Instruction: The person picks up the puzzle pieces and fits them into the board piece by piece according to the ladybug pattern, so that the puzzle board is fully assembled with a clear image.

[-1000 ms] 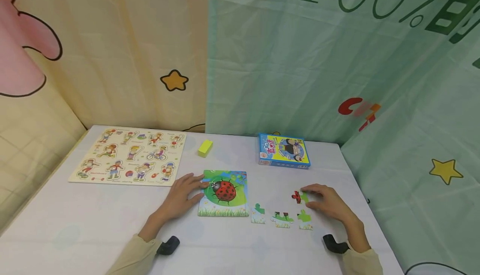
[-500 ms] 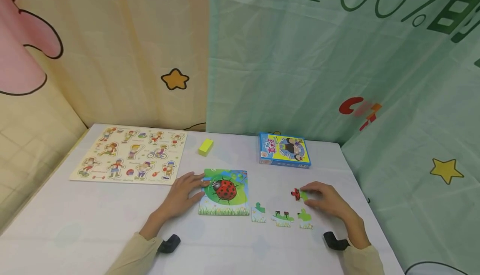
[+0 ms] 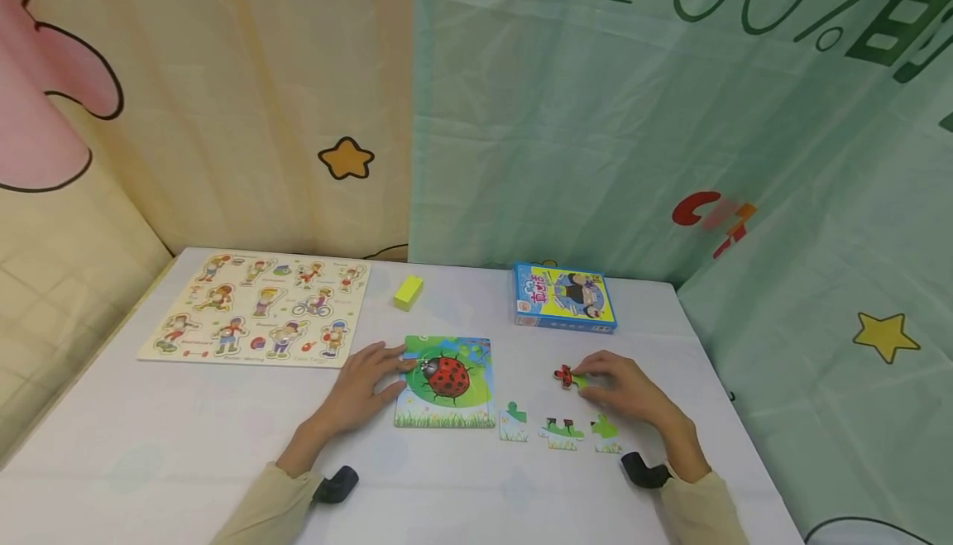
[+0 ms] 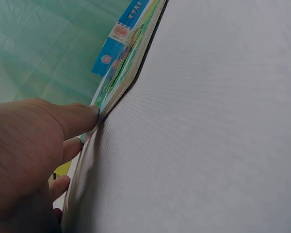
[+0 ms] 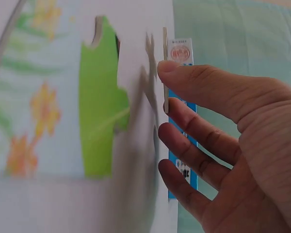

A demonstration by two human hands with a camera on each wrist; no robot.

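A square ladybug puzzle board [image 3: 447,380] lies mid-table. My left hand [image 3: 368,388] rests at its left edge with fingers spread, a fingertip over the picture; in the left wrist view the thumb touches the board's edge [image 4: 136,60]. My right hand [image 3: 625,385] pinches a red and green puzzle piece [image 3: 567,377] between thumb and index finger. That piece appears edge-on in the right wrist view, held apart from the white tabletop. Below it lie three loose pieces: a left one [image 3: 513,423], a middle one [image 3: 562,434] and a right one [image 3: 605,433].
Behind the loose pieces sits a blue and yellow box [image 3: 566,298]. A yellow block [image 3: 408,293] stands near the back edge. To the left lies a large board with sports figures [image 3: 256,309]. Printed curtains [image 3: 521,156] hang behind the white table [image 3: 447,495].
My right hand has moved left and slightly away from me, carrying the pinched puzzle piece toward the ladybug board. My left hand has stayed at the board's edge.
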